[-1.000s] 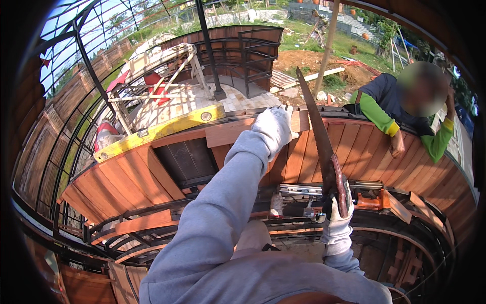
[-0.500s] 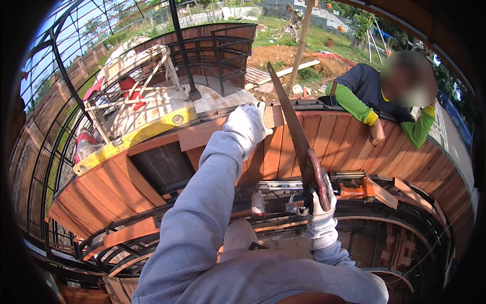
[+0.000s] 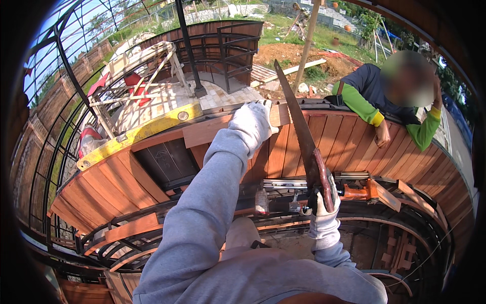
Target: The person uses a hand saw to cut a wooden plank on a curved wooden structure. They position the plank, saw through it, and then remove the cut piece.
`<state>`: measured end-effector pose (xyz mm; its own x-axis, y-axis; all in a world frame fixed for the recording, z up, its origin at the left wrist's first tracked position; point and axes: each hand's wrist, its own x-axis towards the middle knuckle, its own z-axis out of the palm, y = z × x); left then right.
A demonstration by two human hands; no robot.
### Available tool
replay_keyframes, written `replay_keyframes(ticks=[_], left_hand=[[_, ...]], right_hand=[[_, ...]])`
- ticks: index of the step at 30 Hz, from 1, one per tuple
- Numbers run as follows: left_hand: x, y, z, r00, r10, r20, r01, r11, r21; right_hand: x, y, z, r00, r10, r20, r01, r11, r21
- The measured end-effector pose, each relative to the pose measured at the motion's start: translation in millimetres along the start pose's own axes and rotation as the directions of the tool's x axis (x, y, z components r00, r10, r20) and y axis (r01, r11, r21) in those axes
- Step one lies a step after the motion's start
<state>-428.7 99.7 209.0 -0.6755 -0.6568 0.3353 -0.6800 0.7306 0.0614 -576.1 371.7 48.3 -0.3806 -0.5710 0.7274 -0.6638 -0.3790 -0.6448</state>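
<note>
Board point(image 3: 205, 132) and level point(image 3: 140, 137) atop wall point(image 3: 344, 139)

The handsaw point(image 3: 298, 121) is being held before the wall point(image 3: 326, 137) by the right hand point(image 3: 324, 197). Just left of the saw, a board point(image 3: 207, 133) is being held along the wall's top by the left hand point(image 3: 251, 121); farther left, a spirit level point(image 3: 142, 137) is being carried. Right of the saw, a power tool point(image 3: 362, 191) is being supported; farther behind, the wall is being leaned over by a co-worker point(image 3: 367, 83).

No legible text or numbers
</note>
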Motion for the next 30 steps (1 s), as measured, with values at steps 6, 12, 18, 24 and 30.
replay_keyframes(ticks=[6, 12, 18, 24, 30], left_hand=[[-2, 2, -7, 0.998, -0.015, 0.058, 0.015, 1.0, 0.003], [-2, -1, -1, 1.0, -0.011, -0.001, 0.011, 1.0, -0.016], [-7, 2, -10, 1.0, -0.001, 0.01, 0.002, 1.0, -0.031], [-5, 3, -11, 0.998, -0.023, 0.058, 0.023, 1.0, 0.011], [-4, 2, -6, 0.999, -0.021, 0.032, 0.021, 1.0, 0.014]], right_hand=[[1, -4, -3, 0.999, -0.006, 0.034, 0.009, 0.998, -0.07], [9, -16, 2, 0.999, 0.024, 0.023, -0.025, 0.999, 0.025], [16, -28, 7, 1.0, 0.013, 0.008, -0.013, 1.0, -0.011], [8, -20, 5, 0.994, 0.108, -0.001, -0.108, 0.994, 0.032], [1, -16, 7, 0.983, 0.184, -0.024, -0.181, 0.978, 0.106]])
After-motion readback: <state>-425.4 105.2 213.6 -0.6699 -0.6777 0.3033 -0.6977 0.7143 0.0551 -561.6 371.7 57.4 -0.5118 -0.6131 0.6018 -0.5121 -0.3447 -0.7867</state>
